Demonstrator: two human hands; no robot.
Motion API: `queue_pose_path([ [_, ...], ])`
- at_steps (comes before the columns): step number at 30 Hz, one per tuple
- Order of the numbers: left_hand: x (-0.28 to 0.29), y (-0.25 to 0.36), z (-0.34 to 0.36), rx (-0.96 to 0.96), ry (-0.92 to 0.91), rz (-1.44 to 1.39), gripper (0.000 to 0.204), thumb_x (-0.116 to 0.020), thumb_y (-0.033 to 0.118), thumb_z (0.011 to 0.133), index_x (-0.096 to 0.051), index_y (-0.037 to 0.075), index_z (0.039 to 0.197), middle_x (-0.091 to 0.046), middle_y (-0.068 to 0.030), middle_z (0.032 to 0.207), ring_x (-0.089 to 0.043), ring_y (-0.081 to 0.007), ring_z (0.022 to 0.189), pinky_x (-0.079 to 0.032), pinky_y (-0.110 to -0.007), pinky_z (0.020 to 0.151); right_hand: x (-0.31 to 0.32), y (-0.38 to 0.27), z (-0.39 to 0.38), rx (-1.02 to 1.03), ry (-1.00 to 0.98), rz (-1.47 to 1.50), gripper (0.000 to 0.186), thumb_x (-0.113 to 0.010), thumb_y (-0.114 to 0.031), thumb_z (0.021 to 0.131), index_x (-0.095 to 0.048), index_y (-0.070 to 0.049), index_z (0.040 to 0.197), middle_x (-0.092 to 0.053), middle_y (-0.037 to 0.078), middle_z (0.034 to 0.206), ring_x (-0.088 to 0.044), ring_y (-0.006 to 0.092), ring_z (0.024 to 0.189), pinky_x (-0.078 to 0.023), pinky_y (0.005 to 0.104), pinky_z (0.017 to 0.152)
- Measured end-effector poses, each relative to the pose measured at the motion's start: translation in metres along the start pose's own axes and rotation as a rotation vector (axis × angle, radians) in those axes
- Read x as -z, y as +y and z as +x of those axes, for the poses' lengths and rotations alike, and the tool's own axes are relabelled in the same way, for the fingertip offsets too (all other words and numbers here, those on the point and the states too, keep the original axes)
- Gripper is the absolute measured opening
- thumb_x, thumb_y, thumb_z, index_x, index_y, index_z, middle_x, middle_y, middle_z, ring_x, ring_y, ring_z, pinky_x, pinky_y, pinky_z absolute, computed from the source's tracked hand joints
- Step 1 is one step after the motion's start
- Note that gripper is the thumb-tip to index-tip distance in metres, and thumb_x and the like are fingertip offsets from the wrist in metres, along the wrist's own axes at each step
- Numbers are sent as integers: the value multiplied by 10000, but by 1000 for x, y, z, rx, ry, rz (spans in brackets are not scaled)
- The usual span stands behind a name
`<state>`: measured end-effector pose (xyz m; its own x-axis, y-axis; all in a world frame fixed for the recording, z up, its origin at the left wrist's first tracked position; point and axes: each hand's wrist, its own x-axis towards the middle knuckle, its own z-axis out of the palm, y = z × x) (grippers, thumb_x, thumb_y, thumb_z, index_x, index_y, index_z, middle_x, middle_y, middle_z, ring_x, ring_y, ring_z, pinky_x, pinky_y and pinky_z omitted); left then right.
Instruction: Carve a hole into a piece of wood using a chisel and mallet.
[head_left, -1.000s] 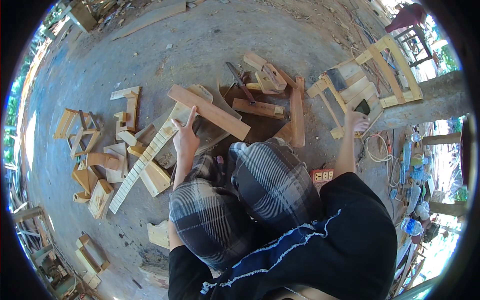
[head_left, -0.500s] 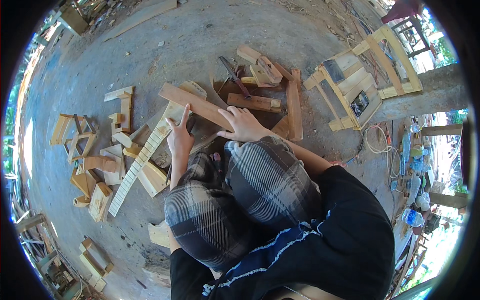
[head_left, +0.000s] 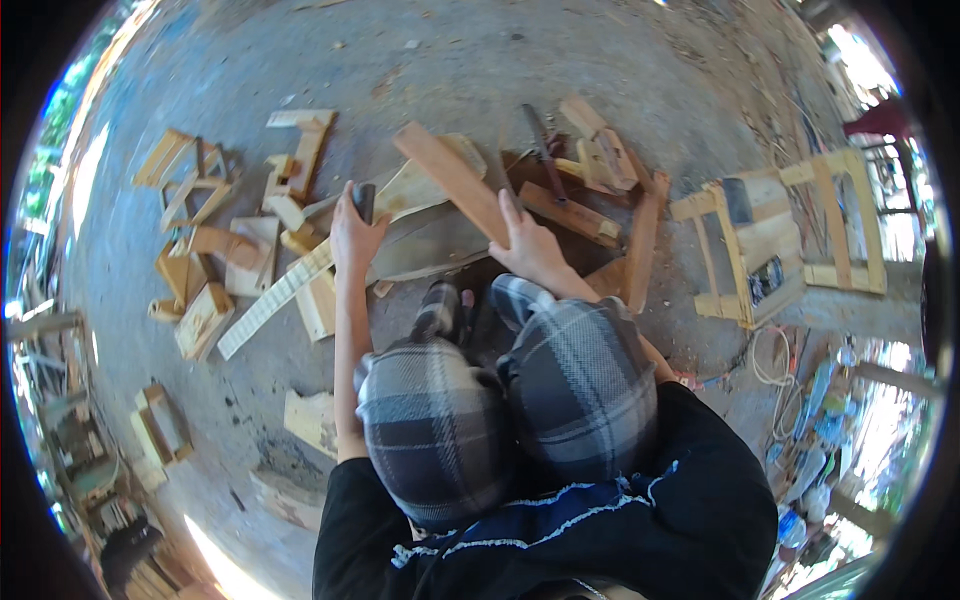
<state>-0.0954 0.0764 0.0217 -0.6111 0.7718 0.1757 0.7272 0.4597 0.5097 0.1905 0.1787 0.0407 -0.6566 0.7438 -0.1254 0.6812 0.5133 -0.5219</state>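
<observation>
Bright edge glare (slight blur)

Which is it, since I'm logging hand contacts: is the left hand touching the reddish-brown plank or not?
Apart: the head view shows pale wood in the gap between the left hand and the reddish-brown plank.

Far right of the right hand lie a pale looped cord and a plastic bottle.

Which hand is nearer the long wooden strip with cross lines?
Left. The left hand overlaps the strip in view; the right hand is off to its right, holding the brown board.
</observation>
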Motion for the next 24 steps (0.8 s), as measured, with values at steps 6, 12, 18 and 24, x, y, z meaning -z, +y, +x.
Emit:
queue_pose_path([
  [6,4,23,-8,69,-186,46,545,-783,355,722,-599,116,1176,-688,-171,959,-647,-382,911,-502,-458,785,-1,29,-6,-22,92,495,760,-709,-258,727,-436,52,1366,-601,275,1182,-644,331,1026,-492,364,887],
  [12,1,33,-33,38,-63,-21,546,-781,347,717,-606,131,1187,-689,-173,926,-657,-361,890,-512,-440,772,-6,50,-28,-91,-32,1067,616,-697,-190,810,-471,86,1312,-605,128,1180,-568,162,1059,-419,278,942],
  [18,-1,58,-43,64,-180,-90,569,-788,315,706,-606,133,1214,-689,-174,961,-654,-363,914,-509,-437,792,10,53,-18,-236,-32,963,492,-683,-258,871,-503,30,1228,-612,86,1092,-579,120,946,-458,256,827],
  [24,5,63,-25,63,-214,-211,479,-761,277,747,-630,72,1160,-691,-173,934,-674,-319,881,-514,-409,767,-14,70,-10,-188,-48,1189,431,-615,-275,898,-487,-9,1213,-597,82,923,-591,136,687,-500,273,586],
])
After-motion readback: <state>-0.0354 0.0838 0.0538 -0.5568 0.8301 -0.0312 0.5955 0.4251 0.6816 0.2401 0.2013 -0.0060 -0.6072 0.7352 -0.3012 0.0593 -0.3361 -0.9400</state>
